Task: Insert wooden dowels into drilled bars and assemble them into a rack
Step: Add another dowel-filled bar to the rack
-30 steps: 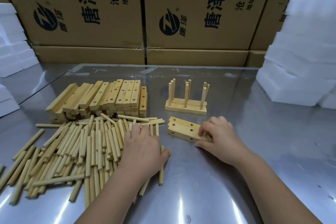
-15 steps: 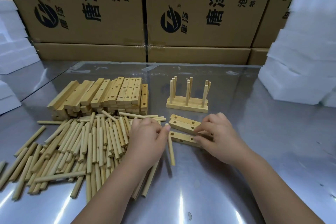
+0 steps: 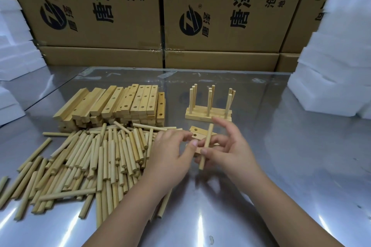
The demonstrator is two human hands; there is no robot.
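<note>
Dowel (image 3: 209, 132) pinched near-upright in right hand (image 3: 230, 152); left hand (image 3: 170, 156) loosely open just beside it, holding nothing.

Open tabletop (image 3: 301, 162) right and near; dowel pile (image 3: 90, 158) and bar stack (image 3: 124, 104) obstruct the left, assembled rack (image 3: 208, 113) stands ahead, foam blocks (image 3: 331, 70) bound the far right

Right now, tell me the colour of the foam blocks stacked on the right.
The foam blocks are white; head view.
</note>
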